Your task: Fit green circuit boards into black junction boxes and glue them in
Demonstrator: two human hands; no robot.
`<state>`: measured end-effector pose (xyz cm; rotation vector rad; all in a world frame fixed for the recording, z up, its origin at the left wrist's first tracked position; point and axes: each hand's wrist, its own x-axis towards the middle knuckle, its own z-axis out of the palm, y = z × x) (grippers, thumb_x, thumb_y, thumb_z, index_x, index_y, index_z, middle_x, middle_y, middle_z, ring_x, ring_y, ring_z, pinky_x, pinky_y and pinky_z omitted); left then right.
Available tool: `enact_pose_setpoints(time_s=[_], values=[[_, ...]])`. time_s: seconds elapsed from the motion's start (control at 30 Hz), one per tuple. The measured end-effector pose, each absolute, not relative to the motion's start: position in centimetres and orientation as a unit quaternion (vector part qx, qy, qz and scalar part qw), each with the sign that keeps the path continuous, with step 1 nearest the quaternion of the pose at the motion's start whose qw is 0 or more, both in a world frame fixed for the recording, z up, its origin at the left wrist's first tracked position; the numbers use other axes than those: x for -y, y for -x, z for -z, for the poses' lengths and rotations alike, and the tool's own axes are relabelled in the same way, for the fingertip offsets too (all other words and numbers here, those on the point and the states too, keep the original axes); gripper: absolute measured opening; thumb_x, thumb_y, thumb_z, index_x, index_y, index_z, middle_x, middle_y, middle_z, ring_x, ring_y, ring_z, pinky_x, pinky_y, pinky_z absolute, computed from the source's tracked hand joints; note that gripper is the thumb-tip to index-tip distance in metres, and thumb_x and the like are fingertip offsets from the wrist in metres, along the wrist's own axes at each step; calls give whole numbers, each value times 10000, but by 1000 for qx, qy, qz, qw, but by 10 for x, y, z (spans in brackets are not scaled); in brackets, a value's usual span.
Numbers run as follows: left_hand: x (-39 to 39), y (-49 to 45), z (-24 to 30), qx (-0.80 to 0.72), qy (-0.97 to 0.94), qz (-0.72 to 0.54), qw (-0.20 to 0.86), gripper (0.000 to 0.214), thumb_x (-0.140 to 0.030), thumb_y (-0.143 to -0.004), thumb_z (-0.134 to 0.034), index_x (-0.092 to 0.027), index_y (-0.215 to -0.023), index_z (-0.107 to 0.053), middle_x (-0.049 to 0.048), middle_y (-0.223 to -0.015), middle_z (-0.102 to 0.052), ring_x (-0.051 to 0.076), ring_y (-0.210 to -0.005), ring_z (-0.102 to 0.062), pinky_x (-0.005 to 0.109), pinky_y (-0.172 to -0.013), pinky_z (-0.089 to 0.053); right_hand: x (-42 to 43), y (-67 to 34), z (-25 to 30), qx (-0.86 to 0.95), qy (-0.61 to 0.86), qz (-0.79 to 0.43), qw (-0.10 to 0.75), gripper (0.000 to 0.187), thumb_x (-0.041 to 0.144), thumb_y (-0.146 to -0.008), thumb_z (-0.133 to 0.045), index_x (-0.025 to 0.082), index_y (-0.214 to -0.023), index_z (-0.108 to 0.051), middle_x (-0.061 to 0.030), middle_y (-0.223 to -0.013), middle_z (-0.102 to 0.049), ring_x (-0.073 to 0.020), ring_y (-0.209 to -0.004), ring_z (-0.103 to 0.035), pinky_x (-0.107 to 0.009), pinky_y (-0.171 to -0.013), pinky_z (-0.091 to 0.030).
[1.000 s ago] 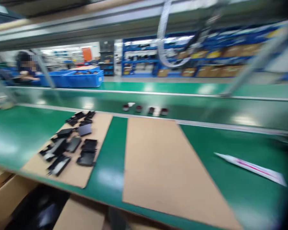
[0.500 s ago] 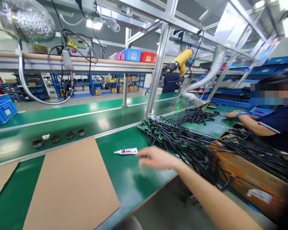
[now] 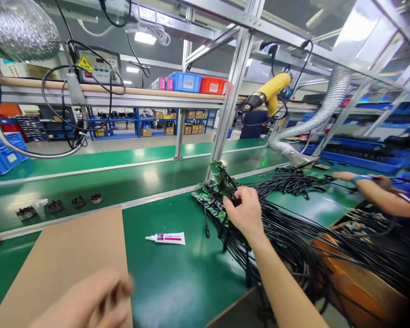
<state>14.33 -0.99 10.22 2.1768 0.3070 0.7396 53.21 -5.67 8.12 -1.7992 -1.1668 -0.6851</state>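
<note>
My right hand (image 3: 244, 212) is closed around several black cables with green circuit boards (image 3: 222, 175) at their ends, lifting them at the near side of a large pile of black cables (image 3: 287, 228). My left hand (image 3: 99, 296), blurred by motion, hangs over the brown cardboard sheet (image 3: 85, 246) at the lower left. Its fingers are loosely bent and apart, and nothing shows between them. Between the two hands a white glue tube (image 3: 169, 238) lies on the green bench top (image 3: 167, 282), its nozzle pointing left.
Several small metal motor parts (image 3: 55, 206) stand in a row behind the cardboard. A yellow heat gun (image 3: 269, 93) hangs by the aluminium post (image 3: 230, 100). At the right, a co-worker's arm (image 3: 379, 191) reaches over the bench, beyond an orange-brown box (image 3: 355, 278) beneath the cables.
My right hand has moved from beside the glue tube up and right onto the cable pile and gripped some cables. My left hand has come into view. The camera has turned slightly.
</note>
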Motion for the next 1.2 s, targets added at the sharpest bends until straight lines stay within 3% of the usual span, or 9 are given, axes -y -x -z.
enact_pose_setpoints(time_s=[0.17, 0.33, 0.43, 0.53, 0.7, 0.8, 0.9, 1.07, 1.2], values=[[-21, -257, -156, -59, -861, -324, 387, 696, -169, -765, -655, -250, -1394, -370, 101, -1373, -475, 293, -1226, -473, 444, -985, -437, 90, -440, -96, 531, 554, 411, 492, 229, 130, -743, -629, 236, -814, -439, -87, -1024, -513, -232, -958, -530, -393, -815, -477], [-30, -298, -165, 156, -813, -209, 521, 335, -112, -789, -644, -181, -1116, -609, 103, -1174, -614, 257, -1079, -596, 398, -931, -495, 111, -402, -100, 596, 527, 400, 455, 237, 123, -734, -658, 222, -903, -524, -96, -1064, -538, -247, -980, -534, -409, -820, -471], [-30, -283, -157, 166, -806, -238, 515, 174, -185, -838, -650, -162, -1009, -628, 121, -1140, -623, 255, -1030, -619, 385, -880, -528, 130, -417, -100, 650, 520, 271, 483, 207, 279, -754, -664, 223, -934, -578, -100, -1104, -554, -254, -971, -552, -416, -824, -472], [-24, -260, -159, 198, -813, -271, 476, 142, -217, -886, -602, -174, -1019, -628, 118, -1082, -643, 267, -1035, -623, 427, -901, -523, 147, -448, -83, 575, 526, 127, 613, 196, 388, -859, -534, 223, -957, -574, -98, -1102, -579, -238, -978, -572, -397, -833, -471], [-20, -225, -177, 250, -803, -313, 442, 144, -183, -902, -564, -195, -1024, -640, 100, -1017, -652, 301, -1056, -618, 502, -905, -517, 157, -456, -22, 491, 584, -235, 602, 587, 638, -885, -342, 201, -1246, -495, -127, -1154, -600, -261, -1051, -588, -437, -883, -459], [-25, -212, -177, 245, -787, -344, 449, 235, -352, -886, -602, -184, -1046, -634, 122, -1043, -627, 348, -1095, -590, 553, -921, -493, 160, -413, 5, 495, 535, -349, 589, 778, 686, -748, -533, 237, -1366, -385, -123, -1237, -562, -250, -912, -640, -410, -797, -499], [-24, -201, -172, 235, -774, -365, 461, 437, -530, -821, -628, -164, -1058, -637, 145, -1072, -610, 398, -1143, -544, 601, -969, -436, 161, -363, 12, 500, 576, -318, 563, 1013, 497, -582, -775, 279, -1432, -270, -111, -1304, -525, -223, -805, -646, -370, -738, -522], [-14, -173, -166, 173, -760, -396, 486, 262, -300, -871, -611, -197, -1112, -606, 117, -1157, -570, 373, -1269, -443, 542, -1023, -412, 153, -339, -36, 482, 675, -109, 548, 439, 423, -862, -501, 205, -1243, -470, -78, -962, -670, -233, -849, -650, -350, -754, -520], [-27, -147, -156, 119, -733, -428, 515, 541, -398, -770, -716, -236, -1245, -515, 121, -1365, -444, 375, -1336, -346, 534, -1044, -390, 131, -362, -113, 547, 685, 29, 480, 337, 451, -898, -429, 219, -1115, -542, -40, -800, -678, -213, -661, -638, -315, -583, -488]])
